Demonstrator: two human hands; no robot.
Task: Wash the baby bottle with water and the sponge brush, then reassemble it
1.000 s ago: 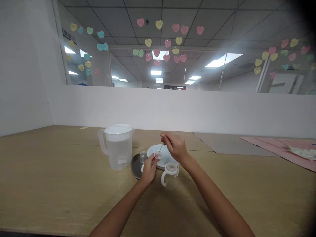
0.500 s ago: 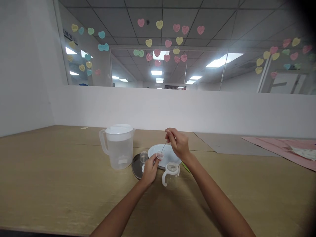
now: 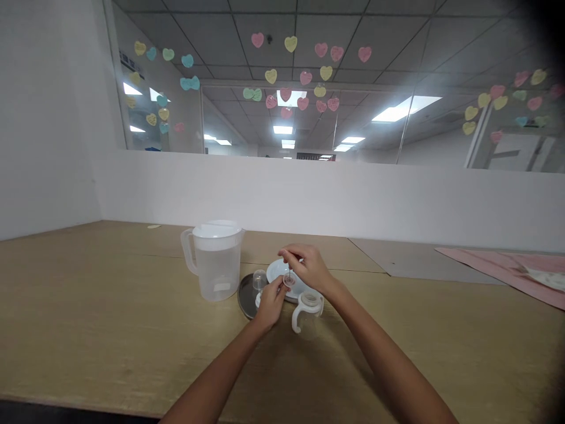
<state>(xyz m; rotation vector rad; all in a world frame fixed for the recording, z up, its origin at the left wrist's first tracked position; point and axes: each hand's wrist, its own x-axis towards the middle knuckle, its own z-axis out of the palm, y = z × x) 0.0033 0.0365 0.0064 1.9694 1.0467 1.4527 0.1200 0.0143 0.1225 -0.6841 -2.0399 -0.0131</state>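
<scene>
My left hand point(image 3: 272, 303) is closed on a small translucent bottle nipple point(image 3: 289, 280), its round open side facing up. My right hand point(image 3: 306, 265) pinches a thin wire-like stick point(image 3: 290, 272) that points down into the nipple; the stick's lower tip is hidden. Just below my right wrist stands a clear baby bottle point(image 3: 309, 321) with white handles and an uncovered neck. Behind my hands lies a white bowl point(image 3: 274, 270), partly covered by them. Left of my left hand, a clear domed cap point(image 3: 260, 279) and a partly hidden white piece point(image 3: 258, 300) rest on a dark round tray point(image 3: 245, 303).
A translucent pitcher point(image 3: 218, 265) of water stands left of the tray. At the far right lie a grey sheet point(image 3: 415, 260) and a pink cloth point(image 3: 489, 268). A white wall point(image 3: 282, 194) with a window above it bounds the table point(image 3: 110, 312) at the back.
My right hand rose a little with the stick, then came down and left, so the stick now stands steeper and deeper in the nipple. My left hand keeps its hold.
</scene>
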